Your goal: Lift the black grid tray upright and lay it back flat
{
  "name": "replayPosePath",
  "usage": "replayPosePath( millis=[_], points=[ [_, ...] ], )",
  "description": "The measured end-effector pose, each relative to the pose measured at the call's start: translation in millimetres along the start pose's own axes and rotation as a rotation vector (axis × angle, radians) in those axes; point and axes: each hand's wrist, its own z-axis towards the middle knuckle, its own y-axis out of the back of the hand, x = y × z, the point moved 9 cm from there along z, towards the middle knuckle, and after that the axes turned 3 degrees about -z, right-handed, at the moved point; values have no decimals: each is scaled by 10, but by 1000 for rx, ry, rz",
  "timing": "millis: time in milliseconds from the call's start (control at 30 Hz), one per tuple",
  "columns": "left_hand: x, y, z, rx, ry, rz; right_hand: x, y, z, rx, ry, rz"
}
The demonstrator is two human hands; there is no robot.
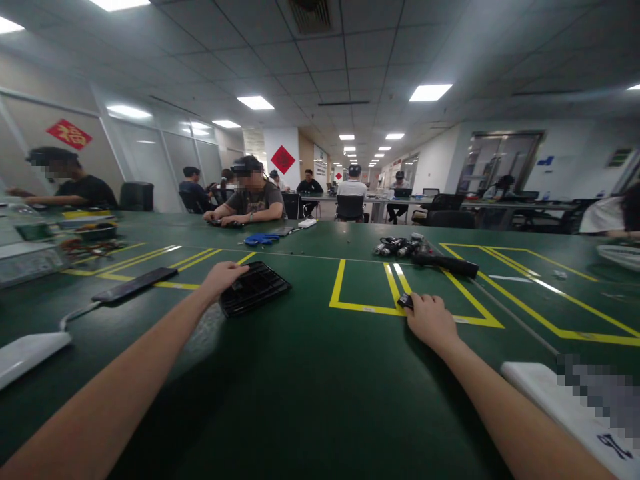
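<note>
On the left side of the green table [300,373], my left hand [223,279] is closed on the upper left edge of a black tray [260,288] with a gridded inside. The tray looks slightly tilted. Further right, my right hand [431,320] has its fingers closed round a small black object [405,301], whose end sticks out to the left of the fingertips. That object is over the front line of a yellow tape frame [367,309]. Its exact kind is too small to tell.
Beyond the tape lie bundled cables [395,247] and a black tube [450,265]. A phone [135,285] with a white cable rests at left, near a white device [33,353]. Blue gloves [261,239] lie before a seated person [255,193]. A white box [560,407] is at right.
</note>
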Motion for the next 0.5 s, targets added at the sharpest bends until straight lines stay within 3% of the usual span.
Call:
replayPosePath(
  millis=[67, 167, 267, 500],
  points=[
    [47, 94, 66, -6, -68, 455, -2, -1, 3, 0, -1, 0],
    [146, 28, 116, 98, -142, 935, 4, 3, 7, -11, 8, -4],
    [187, -62, 124, 190, -194, 1070, 7, 11, 9, -19, 18, 4],
    [171, -122, 91, 220, -184, 1148, 26, 14, 12, 23, 17, 108]
  ],
)
